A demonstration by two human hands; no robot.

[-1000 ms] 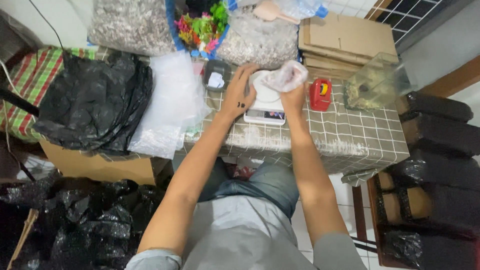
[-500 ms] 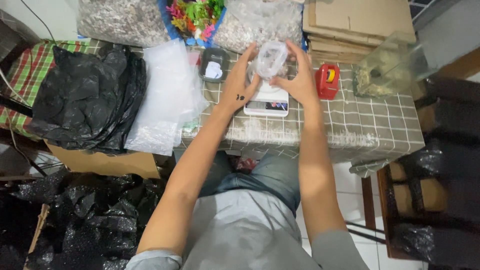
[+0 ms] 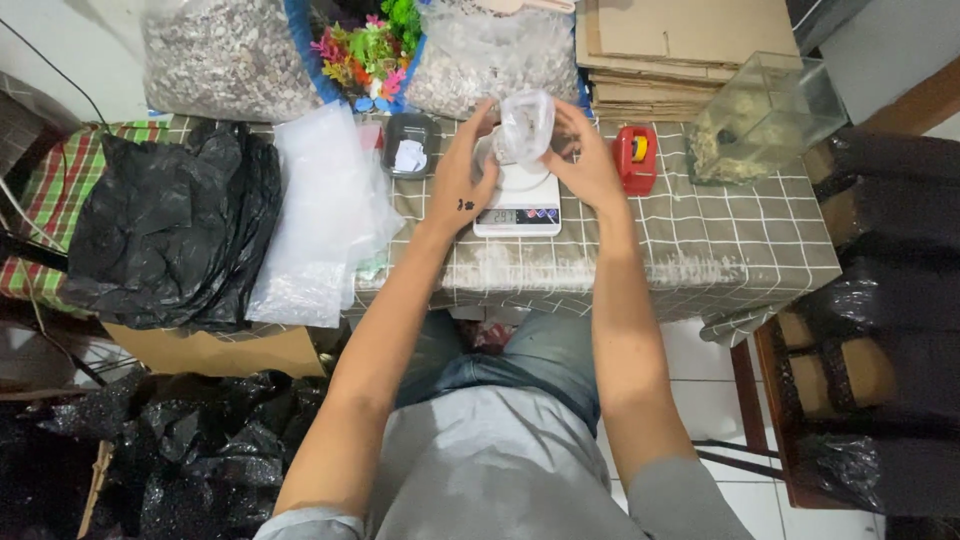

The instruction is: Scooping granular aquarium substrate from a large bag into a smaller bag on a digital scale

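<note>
Both my hands hold a small clear plastic bag (image 3: 524,124) with pale gravel in it, raised just above a white kitchen scale (image 3: 518,198) on the checked tablecloth. My left hand (image 3: 463,178) grips the bag's left side. My right hand (image 3: 585,158) pinches its right side. The scale's display is lit.
A pile of clear bags (image 3: 320,215) and a black bag (image 3: 170,235) lie to the left. A grey dish (image 3: 408,146), a red tape dispenser (image 3: 636,158), a small glass tank (image 3: 763,120), cardboard sheets (image 3: 680,50), two gravel sacks (image 3: 225,55) and colourful plastic plants (image 3: 365,45) surround the scale.
The small bag has gone from resting at the scale to being held up between both hands. The view has shifted slightly toward the table.
</note>
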